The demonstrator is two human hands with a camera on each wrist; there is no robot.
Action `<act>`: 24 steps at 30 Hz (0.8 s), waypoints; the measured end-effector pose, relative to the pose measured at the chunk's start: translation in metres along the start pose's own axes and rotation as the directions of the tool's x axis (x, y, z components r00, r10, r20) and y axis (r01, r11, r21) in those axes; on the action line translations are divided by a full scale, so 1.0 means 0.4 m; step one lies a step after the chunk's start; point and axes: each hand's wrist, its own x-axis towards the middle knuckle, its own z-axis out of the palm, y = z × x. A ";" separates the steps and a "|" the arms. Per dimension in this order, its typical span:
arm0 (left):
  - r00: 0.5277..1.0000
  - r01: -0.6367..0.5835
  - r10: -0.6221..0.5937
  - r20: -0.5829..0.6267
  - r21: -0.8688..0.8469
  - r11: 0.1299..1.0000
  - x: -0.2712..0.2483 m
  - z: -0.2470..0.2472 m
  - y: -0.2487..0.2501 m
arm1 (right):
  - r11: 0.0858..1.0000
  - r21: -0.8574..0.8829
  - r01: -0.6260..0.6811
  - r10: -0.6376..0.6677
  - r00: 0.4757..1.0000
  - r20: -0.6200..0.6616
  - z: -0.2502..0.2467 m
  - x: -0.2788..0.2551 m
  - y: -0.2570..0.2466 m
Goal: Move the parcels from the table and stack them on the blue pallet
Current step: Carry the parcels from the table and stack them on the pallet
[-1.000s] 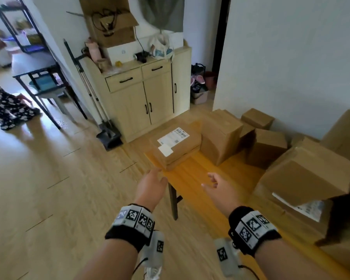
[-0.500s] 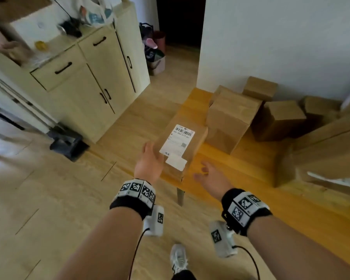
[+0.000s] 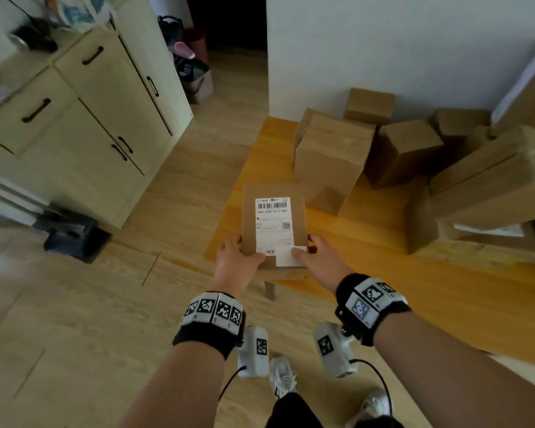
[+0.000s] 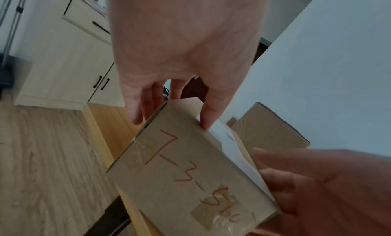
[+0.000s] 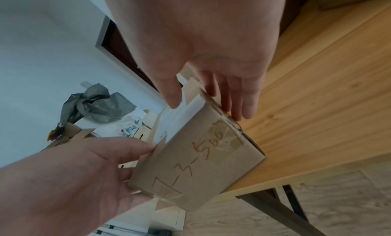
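Observation:
A flat brown parcel (image 3: 273,223) with a white shipping label lies at the near left corner of the wooden table (image 3: 383,242), its near end over the edge. My left hand (image 3: 244,251) grips its near left corner, thumb on top. My right hand (image 3: 309,251) grips the near right corner, thumb on the label. In the wrist views the parcel's end face (image 4: 190,172) (image 5: 201,159) shows red handwriting, with the left hand (image 4: 169,105) and right hand (image 5: 201,97) pinching it between thumb and fingers. No blue pallet is in view.
More cardboard parcels stand on the table behind: a tall one (image 3: 331,162), a smaller one (image 3: 405,149), one by the wall (image 3: 368,103) and a large pile (image 3: 491,186) at the right. A cream cabinet (image 3: 90,118) stands left across the wood floor.
Both hands were open in the air short of the table; they have reached forward and taken hold of the labelled parcel's near end. My view has moved closer and tilted down.

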 end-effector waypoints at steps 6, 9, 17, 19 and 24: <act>0.995 0.082 -0.071 0.075 -0.158 0.984 -0.010 0.073 -0.011 | 0.994 0.059 -0.088 0.091 0.994 -0.064 -0.041 -0.026 0.100; 0.992 0.090 -0.071 0.108 -0.192 0.977 -0.030 0.119 -0.003 | 0.984 0.133 -0.121 0.135 0.985 -0.107 -0.066 -0.065 0.154; 0.968 -0.085 0.108 0.225 -0.107 0.991 -0.246 0.274 0.060 | 0.962 0.246 -0.115 0.183 0.944 -0.276 -0.202 -0.243 0.329; 0.953 -0.151 0.165 0.255 -0.073 0.986 -0.326 0.322 0.080 | 0.960 0.263 -0.092 0.176 0.932 -0.316 -0.250 -0.300 0.381; 0.902 -0.303 0.282 0.328 0.015 0.953 -0.550 0.497 0.125 | 0.956 0.293 -0.025 0.139 0.916 -0.377 -0.400 -0.465 0.543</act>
